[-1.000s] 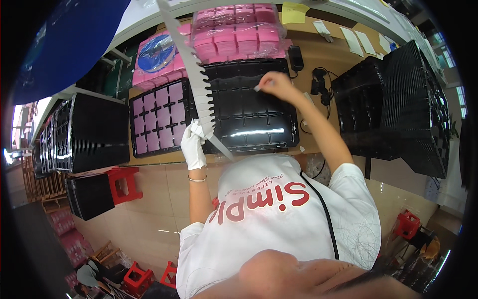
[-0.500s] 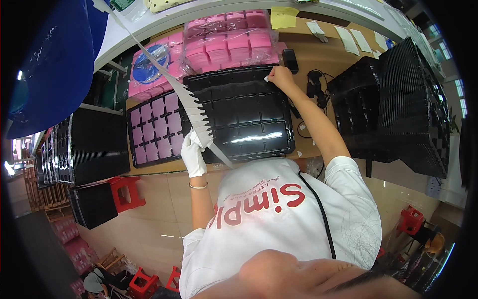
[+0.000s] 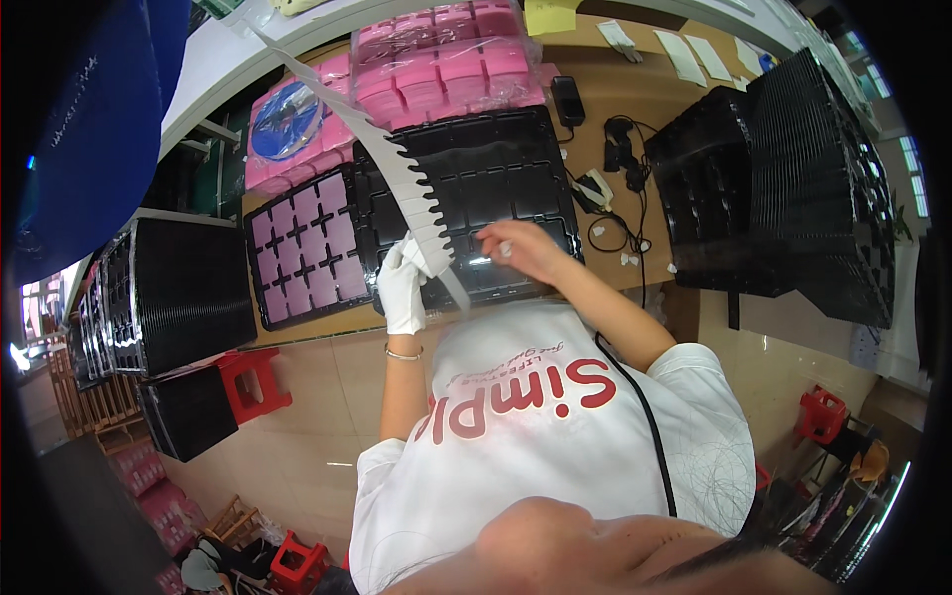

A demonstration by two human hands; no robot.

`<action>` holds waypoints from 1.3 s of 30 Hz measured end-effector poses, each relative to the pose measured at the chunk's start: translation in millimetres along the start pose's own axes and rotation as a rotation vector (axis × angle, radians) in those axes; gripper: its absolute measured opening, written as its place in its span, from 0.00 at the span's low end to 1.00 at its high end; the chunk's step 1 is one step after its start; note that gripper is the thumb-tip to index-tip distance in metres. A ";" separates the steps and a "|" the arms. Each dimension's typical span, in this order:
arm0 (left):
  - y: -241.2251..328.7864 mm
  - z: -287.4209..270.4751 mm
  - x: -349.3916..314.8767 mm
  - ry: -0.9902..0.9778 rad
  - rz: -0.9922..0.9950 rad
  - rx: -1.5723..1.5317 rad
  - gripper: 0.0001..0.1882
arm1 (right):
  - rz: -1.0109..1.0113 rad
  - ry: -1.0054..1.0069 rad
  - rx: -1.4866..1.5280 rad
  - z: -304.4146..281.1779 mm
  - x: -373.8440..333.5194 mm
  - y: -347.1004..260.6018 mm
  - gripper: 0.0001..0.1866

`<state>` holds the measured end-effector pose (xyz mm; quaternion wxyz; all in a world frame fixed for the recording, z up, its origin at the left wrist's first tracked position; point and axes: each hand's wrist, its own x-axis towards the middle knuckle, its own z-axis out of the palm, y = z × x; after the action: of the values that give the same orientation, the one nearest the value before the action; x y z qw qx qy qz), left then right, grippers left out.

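My left hand (image 3: 402,288), in a white glove, is closed on the lower part of a long white notched strip (image 3: 402,188). This strip curves up and away toward the upper left shelf. My bare right hand (image 3: 526,250) hovers over the near part of a black compartment tray (image 3: 476,178), just right of the strip, its fingers bent together. A small white bit shows at those fingers; whether it is gripped is unclear. Left of this tray lies another black tray (image 3: 254,260) with pink pieces in its compartments.
Pink foam stacks (image 3: 446,74) in clear film stand behind, with a blue roll (image 3: 288,121) on the left one. Tall stacks of black trays rise at left (image 3: 193,288) and right (image 3: 813,198). A black adapter (image 3: 567,99), cables (image 3: 620,149) and white scraps lie right of the tray.
My right hand has come from the tray's far right corner back toward my left hand. My left hand, still on the strip, has shifted slightly right and up. The view has moved somewhat.
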<state>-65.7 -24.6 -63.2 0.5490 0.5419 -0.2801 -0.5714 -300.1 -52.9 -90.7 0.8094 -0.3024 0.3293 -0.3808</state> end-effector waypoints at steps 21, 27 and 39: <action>-7.1 18.8 -13.5 -0.105 -0.071 0.157 0.13 | -0.211 0.279 -1.444 -50.6 -68.0 -37.4 0.06; -10.4 20.5 -14.1 -0.113 -0.073 0.130 0.14 | -0.331 0.457 -1.443 -54.2 -64.9 -13.4 0.07; -7.6 -17.3 -27.3 0.027 0.022 0.288 0.11 | -0.393 1.011 -1.117 -93.8 -169.6 5.5 0.08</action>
<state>-57.3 7.4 -66.1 0.4755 0.6196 -0.3576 -0.5119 -453.0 66.0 -99.8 0.2063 -0.5078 0.7418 -0.3864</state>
